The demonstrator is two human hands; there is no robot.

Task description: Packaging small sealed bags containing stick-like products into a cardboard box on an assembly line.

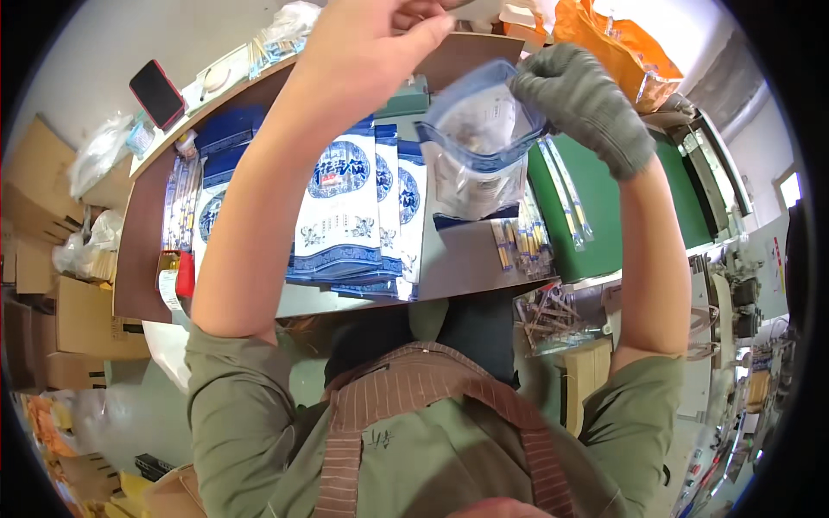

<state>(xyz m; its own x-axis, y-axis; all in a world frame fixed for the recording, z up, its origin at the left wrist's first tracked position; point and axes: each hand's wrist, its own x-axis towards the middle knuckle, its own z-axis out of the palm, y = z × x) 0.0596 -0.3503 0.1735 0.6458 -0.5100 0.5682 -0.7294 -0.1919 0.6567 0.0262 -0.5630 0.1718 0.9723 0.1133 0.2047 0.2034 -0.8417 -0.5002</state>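
Blue-and-white packets lie stacked on the tabletop, nearer the body than the bare left hand, whose curled fingers are too cut off to tell whether they hold anything; right of it, a clear, blue-rimmed bag, wrapped sticks below, its rim pinched by the gloved right hand

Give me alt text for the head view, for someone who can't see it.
A grey-gloved right hand holds an open, clear, blue-rimmed pouch at a workbench, with the bare left hand raised nearby, partly out of frame. Blue-and-white packets lie overlapping toward the left, and thin wrapped sticks lie on a green surface to the right.
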